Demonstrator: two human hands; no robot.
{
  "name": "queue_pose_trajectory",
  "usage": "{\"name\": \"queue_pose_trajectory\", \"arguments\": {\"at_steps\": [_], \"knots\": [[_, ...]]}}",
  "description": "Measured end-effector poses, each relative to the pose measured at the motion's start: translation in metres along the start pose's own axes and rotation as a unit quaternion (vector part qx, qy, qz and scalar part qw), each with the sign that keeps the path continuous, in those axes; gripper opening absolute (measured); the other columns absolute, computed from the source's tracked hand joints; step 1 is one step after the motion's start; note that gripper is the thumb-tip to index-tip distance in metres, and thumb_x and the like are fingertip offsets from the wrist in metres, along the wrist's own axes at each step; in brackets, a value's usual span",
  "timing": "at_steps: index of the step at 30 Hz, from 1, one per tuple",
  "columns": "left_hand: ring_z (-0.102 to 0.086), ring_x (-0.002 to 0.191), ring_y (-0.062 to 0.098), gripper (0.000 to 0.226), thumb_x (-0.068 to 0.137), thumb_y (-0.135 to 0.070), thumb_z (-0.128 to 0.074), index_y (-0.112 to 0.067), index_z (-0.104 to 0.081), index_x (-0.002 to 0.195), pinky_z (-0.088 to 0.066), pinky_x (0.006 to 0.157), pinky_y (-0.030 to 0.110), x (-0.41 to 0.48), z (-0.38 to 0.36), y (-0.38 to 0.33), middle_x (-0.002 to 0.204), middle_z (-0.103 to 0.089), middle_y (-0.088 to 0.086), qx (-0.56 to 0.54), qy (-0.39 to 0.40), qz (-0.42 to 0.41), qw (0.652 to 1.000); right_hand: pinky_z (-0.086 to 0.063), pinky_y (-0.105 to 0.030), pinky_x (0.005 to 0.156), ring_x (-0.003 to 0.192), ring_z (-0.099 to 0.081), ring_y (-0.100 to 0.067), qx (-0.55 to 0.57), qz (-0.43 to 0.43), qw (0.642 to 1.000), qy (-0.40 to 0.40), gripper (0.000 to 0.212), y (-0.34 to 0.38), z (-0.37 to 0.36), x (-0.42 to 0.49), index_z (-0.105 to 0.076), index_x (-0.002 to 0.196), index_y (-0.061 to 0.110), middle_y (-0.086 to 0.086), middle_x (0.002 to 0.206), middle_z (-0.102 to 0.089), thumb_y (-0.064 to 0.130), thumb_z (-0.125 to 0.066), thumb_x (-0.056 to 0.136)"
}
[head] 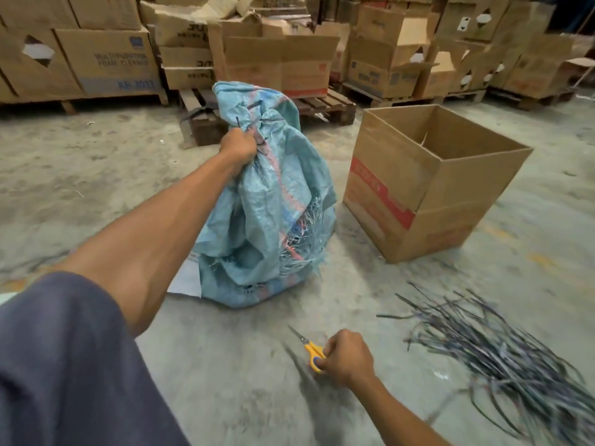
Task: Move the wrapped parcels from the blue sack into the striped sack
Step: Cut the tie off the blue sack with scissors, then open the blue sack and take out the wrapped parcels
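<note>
Stacked cardboard cartons on pallets ringed a concrete warehouse floor. On it stood the crumpled blue woven sack, its tied neck gripped by the left hand. The right hand had its fingers curled round yellow-handled scissors. No parcels or striped sack showed, so the transfer looked unstarted.

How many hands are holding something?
2. The left hand grips the top of the blue sack; the right hand holds yellow scissors near the floor.
</note>
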State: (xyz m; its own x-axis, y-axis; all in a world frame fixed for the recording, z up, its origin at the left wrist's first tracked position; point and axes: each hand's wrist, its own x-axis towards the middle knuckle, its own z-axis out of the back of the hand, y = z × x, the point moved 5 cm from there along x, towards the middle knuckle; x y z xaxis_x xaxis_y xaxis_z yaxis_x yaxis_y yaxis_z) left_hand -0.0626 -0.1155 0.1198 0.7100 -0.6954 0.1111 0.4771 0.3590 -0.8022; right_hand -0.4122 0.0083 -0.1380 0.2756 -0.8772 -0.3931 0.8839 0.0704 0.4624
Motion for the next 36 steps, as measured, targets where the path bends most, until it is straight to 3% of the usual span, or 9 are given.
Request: {"name": "queue_pose_trajectory", "arguments": {"at_steps": [5,13,20,23,27,30,33,35,36], "knots": [[-0.056,0.118,0.032,0.048,0.101,-0.038,-0.041,-0.001,-0.056,0.128,-0.048,0.1,0.041,0.005,-0.009,0.009,0.131,-0.058,0.015,-0.015,0.012,-0.001,1.0,-0.053,-0.029,0.081,0.109,-0.067,-0.022,-0.063,-0.056,0.996,0.008,0.056,-0.018,-0.022,0.006,-0.067,0.112,0.016,-0.006,0.117,-0.065,0.047,-0.085,0.069],[-0.056,0.116,0.03,0.045,0.101,-0.036,-0.04,-0.003,-0.056,0.128,-0.047,0.095,0.038,-0.004,-0.013,0.008,0.129,-0.058,0.014,-0.012,0.028,-0.006,1.0,-0.051,-0.03,0.078,0.105,-0.067,-0.024,-0.065,-0.048,0.997,0.0,0.058,-0.022,-0.034,0.016,-0.058,0.113,0.011,-0.006,0.113,-0.064,0.04,-0.086,0.071],[-0.057,0.114,0.031,0.046,0.101,-0.04,-0.042,-0.004,-0.057,0.126,-0.048,0.097,0.04,-0.019,-0.007,0.006,0.127,-0.059,0.014,-0.026,0.061,-0.003,0.998,-0.057,-0.028,0.073,0.089,-0.071,-0.026,-0.097,0.032,0.993,0.056,0.027,-0.004,-0.04,0.031,-0.074,0.088,0.013,-0.01,0.095,-0.074,0.029,-0.079,0.067],[-0.059,0.108,0.029,0.043,0.101,-0.038,-0.043,-0.005,-0.059,0.123,-0.05,0.095,0.039,-0.022,-0.005,0.007,0.121,-0.062,0.011,-0.052,0.075,-0.006,0.996,-0.052,-0.028,0.069,0.083,-0.07,-0.022,0.003,0.096,0.993,-0.061,0.012,0.028,-0.003,0.037,-0.061,0.073,0.024,-0.002,0.081,-0.072,0.031,-0.065,0.082],[-0.061,0.105,0.029,0.042,0.101,-0.037,-0.043,-0.004,-0.062,0.118,-0.049,0.089,0.038,-0.029,0.004,0.0,0.116,-0.064,0.012,-0.076,0.058,-0.014,0.995,-0.039,-0.026,0.078,0.095,-0.053,-0.014,0.142,0.164,0.935,-0.281,0.02,0.113,0.104,0.037,-0.062,0.103,0.018,0.001,0.103,-0.059,0.036,-0.054,0.099],[-0.062,0.103,0.031,0.041,0.101,-0.036,-0.043,-0.003,-0.066,0.109,-0.05,0.087,0.039,-0.031,0.01,-0.006,0.111,-0.067,0.014,-0.084,0.047,-0.027,0.995,-0.039,-0.031,0.094,0.113,-0.047,-0.016,0.168,0.187,0.906,-0.341,0.037,0.176,0.182,0.047,-0.058,0.122,0.017,-0.002,0.122,-0.054,0.045,-0.045,0.101],[-0.065,0.099,0.028,0.044,0.098,-0.044,-0.046,-0.007,-0.07,0.101,-0.051,0.09,0.039,-0.032,0.018,-0.016,0.106,-0.07,0.01,-0.114,0.046,-0.045,0.991,-0.043,-0.04,0.09,0.106,-0.054,-0.023,0.213,0.198,0.918,-0.27,0.055,0.226,0.24,0.067,-0.062,0.108,0.02,-0.006,0.108,-0.059,0.069,-0.042,0.092],[-0.067,0.098,0.026,0.051,0.087,-0.055,-0.046,-0.013,-0.072,0.101,-0.052,0.095,0.045,-0.026,0.022,-0.021,0.104,-0.072,0.006,-0.135,0.054,-0.061,0.987,-0.042,-0.037,0.076,0.084,-0.053,-0.02,0.285,0.215,0.922,-0.151,0.055,0.252,0.259,0.063,-0.061,0.09,0.025,-0.001,0.085,-0.052,0.079,-0.049,0.082],[-0.068,0.097,0.025,0.054,0.082,-0.059,-0.046,-0.016,-0.072,0.1,-0.052,0.095,0.048,-0.021,0.023,-0.025,0.103,-0.074,0.004,-0.151,0.061,-0.074,0.984,-0.044,-0.035,0.079,0.085,-0.054,-0.018,0.31,0.214,0.923,-0.083,0.057,0.262,0.264,0.061,-0.065,0.098,0.024,0.001,0.087,-0.054,0.078,-0.056,0.08]]}}
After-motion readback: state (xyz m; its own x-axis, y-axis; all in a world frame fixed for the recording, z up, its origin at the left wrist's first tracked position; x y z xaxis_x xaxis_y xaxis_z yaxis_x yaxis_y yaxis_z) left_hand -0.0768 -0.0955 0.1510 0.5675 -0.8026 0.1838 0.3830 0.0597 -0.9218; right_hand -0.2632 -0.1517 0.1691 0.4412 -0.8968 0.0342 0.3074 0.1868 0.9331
